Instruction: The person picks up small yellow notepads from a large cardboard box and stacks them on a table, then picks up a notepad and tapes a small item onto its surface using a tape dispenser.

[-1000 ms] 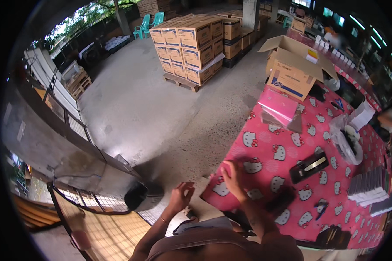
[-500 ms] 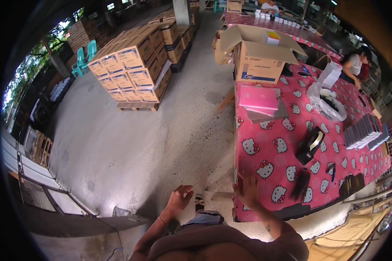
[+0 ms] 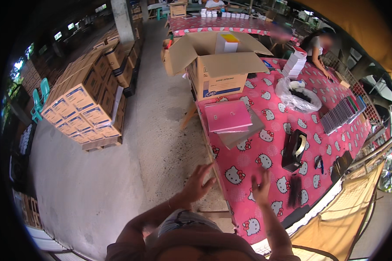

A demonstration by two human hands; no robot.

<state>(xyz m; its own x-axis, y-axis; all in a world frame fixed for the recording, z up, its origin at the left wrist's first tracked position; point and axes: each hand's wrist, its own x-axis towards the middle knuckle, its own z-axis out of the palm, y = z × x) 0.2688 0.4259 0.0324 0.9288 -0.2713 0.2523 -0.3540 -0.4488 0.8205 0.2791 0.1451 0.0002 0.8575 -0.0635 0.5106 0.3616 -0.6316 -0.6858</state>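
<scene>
Printed pink, the worktop (image 3: pixel 231 191) carries an open carton (image 3: pixel 222 85) in the head view. Just on the carton's near side lies a pink notebook (image 3: pixel 228 116), with a black tape dispenser (image 3: pixel 291 152) farther toward the person and to the carton's right. Well short of the carton, the left hand (image 3: pixel 197 186) beside the edge and the right hand (image 3: pixel 261 187) above the surface have loosely parted, empty fingers.

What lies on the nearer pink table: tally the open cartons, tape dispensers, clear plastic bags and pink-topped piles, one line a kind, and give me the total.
Open carton: 1
Black tape dispenser: 1
Clear plastic bag: 1
Pink-topped pile: 1
Total: 4
</scene>
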